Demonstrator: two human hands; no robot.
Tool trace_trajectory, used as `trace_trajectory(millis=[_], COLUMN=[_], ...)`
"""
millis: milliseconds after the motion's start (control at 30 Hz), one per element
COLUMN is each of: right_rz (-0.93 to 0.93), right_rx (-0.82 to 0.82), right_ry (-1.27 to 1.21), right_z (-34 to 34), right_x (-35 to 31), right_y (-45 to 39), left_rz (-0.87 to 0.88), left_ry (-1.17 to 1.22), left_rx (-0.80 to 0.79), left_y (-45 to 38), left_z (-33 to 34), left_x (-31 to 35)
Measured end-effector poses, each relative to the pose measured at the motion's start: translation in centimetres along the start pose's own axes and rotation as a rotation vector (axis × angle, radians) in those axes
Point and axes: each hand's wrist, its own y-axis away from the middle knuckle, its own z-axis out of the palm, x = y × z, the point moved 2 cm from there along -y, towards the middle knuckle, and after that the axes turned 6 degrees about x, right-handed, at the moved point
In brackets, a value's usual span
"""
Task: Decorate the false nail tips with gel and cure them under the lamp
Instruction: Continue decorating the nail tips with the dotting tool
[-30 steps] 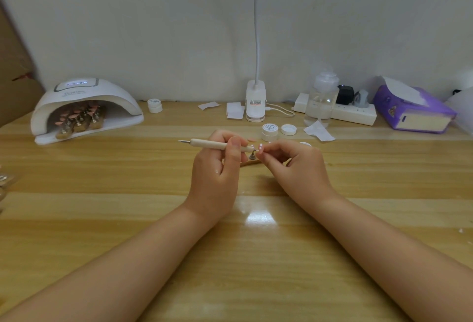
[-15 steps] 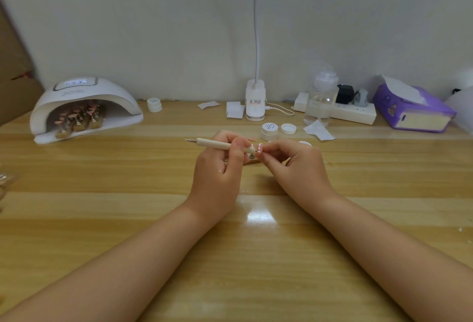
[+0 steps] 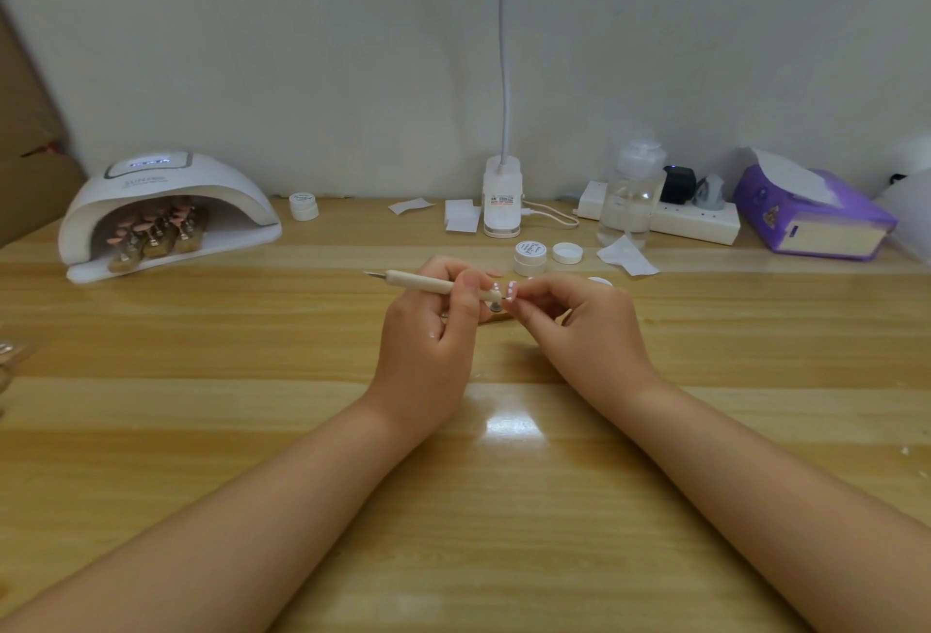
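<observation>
Little moved, left hand [image 3: 428, 330] still gripping pen [image 3: 428, 281], right hand [image 3: 579, 325] seemingly pinching pink-white nail tip [image 3: 511, 291]

white lamp [image 3: 166, 209], purple tissue box [image 3: 811, 217]

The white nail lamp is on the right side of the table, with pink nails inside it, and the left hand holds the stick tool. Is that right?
Not quite. The head view shows the white nail lamp on the left side of the table, not the right. The rest holds: pink nail tips sit inside it, and the left hand grips the stick tool.
</observation>
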Motion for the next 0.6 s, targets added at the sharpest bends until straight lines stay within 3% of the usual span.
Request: trace_trajectory(millis=[600], right_rz=[-0.013], right_rx=[0.009], right_ry=[0.009], right_z=[0.00], right_x=[-0.15], right_y=[-0.06], left_rz=[-0.025], left_ry=[-0.028], left_rx=[0.016], left_y=[-0.03], left_z=[-0.06], left_x=[0.05])
